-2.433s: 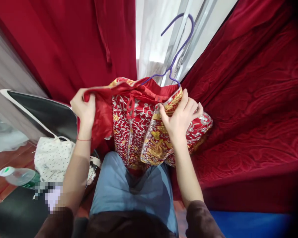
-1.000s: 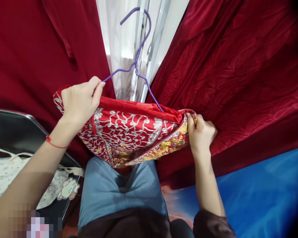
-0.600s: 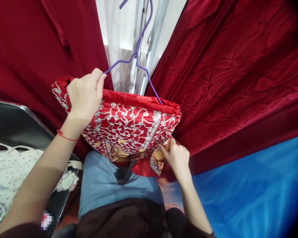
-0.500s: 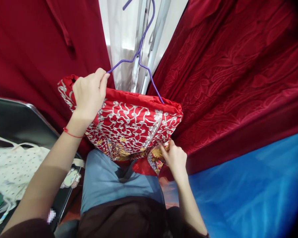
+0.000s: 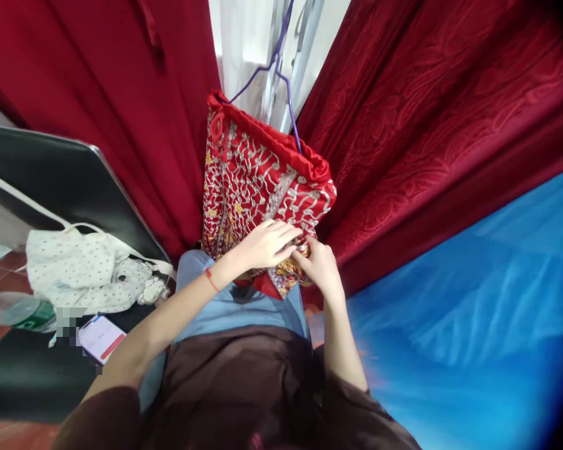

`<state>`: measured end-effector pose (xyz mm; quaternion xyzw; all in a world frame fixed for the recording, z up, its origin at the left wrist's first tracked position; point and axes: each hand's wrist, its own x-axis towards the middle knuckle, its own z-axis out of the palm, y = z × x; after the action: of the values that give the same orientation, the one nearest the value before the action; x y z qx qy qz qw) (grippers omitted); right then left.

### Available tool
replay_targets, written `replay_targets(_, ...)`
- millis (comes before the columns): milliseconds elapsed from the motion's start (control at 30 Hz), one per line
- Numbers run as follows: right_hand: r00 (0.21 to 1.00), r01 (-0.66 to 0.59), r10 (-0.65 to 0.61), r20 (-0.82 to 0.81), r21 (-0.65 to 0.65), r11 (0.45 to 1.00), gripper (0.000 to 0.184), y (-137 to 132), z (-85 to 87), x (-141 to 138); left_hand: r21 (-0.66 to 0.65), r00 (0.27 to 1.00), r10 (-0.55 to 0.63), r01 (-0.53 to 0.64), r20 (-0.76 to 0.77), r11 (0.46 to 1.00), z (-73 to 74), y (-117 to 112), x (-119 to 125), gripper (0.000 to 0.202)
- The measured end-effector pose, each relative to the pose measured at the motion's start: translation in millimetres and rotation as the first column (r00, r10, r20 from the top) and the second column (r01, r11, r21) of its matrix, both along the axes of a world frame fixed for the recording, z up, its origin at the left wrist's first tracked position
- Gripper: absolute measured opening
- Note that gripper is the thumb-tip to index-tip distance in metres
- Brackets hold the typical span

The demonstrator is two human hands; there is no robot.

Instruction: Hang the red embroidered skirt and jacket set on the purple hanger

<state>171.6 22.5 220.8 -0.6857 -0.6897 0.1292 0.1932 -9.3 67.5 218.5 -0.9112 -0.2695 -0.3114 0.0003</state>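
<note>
A red garment (image 5: 258, 181) with silver and gold embroidery hangs from a purple hanger (image 5: 288, 94). Its gathered waistband has a tied red cord at the left, and its lower part reaches my lap. My right hand (image 5: 323, 265) is closed on the bunched fabric at the lower right edge. Just left of it, my left hand (image 5: 269, 245) lies across the cloth, its fingertips meeting the same fold beside the right fingers. The fingertips partly cover the fold they hold.
At left, a black chair (image 5: 60, 169) bears a dotted white bag (image 5: 70, 265), a plastic bottle (image 5: 16, 310) and a phone (image 5: 102, 339). Dark red curtains (image 5: 426, 119) hang on both sides, with a blue cloth (image 5: 469, 300) at right.
My left hand has let go of the waistband near the hanger and moved down right to join my right hand at the lower fabric. The garment's left side now hangs down.
</note>
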Motion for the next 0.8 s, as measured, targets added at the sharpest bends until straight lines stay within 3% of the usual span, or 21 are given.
replay_targets(133,0.95,-0.093,0.11,-0.293,0.074,0.993,0.034,-33.1,-3.1,-11.2,-0.247,0.982,0.099,-0.057,0.161,0.967,-3.9,1.9,8.9,0.051)
replay_targets(233,0.828,-0.115,0.154,-0.539,0.105,0.988,0.039,-62.3,-3.4,-28.5,-0.362,0.987,0.102,-0.051,0.125,0.931,-8.6,12.6,11.8,0.064)
replay_targets(367,0.528,-0.162,0.156,-0.835,0.081,0.983,0.037,-97.7,-7.4,-65.1,-0.574,0.998,0.03,0.011,0.062,0.819,-17.5,33.3,18.8,0.069)
replay_targets(500,0.219,-0.224,0.08,-0.972,0.029,0.974,0.033,-111.2,-18.0,-90.2,-0.749,0.982,-0.015,0.152,0.187,0.645,-3.6,31.9,-8.4,0.066)
replay_targets(567,0.077,-0.136,0.005,-0.997,-0.005,0.991,0.033,-108.4,-18.9,-94.9,-0.773,0.958,0.019,0.218,0.285,0.595,8.4,3.7,-38.7,0.069)
replay_targets(600,0.006,-0.079,-0.013,-1.0,-0.014,0.997,0.033,-106.3,-17.3,-97.0,-0.749,0.941,0.085,0.205,0.328,0.631,13.5,-18.2,-54.9,0.061)
replay_targets(667,-0.103,0.012,0.0,-0.995,-0.001,1.0,0.033,-103.9,-10.5,-103.5,-0.652,0.884,0.244,0.087,0.4,0.753,20.1,-71.6,-82.4,0.05)
replay_targets(700,-0.132,0.031,0.021,-0.991,0.017,0.999,0.033,-104.2,-6.1,-108.4,-0.613,0.892,0.253,0.034,0.375,0.79,21.3,-99.1,-91.8,0.055)
replay_targets(767,-0.138,-0.001,0.06,-0.989,0.061,0.998,0.034,-107.6,3.5,-119.9,-0.589,0.939,0.222,-0.027,0.261,0.808,19.8,-145.3,-100.4,0.087)
replay_targets(800,-0.12,-0.044,0.084,-0.989,0.089,0.995,0.035,-109.4,8.4,-125.3,-0.566,0.927,0.279,-0.093,0.251,0.819,17.8,-161.1,-100.3,0.092)
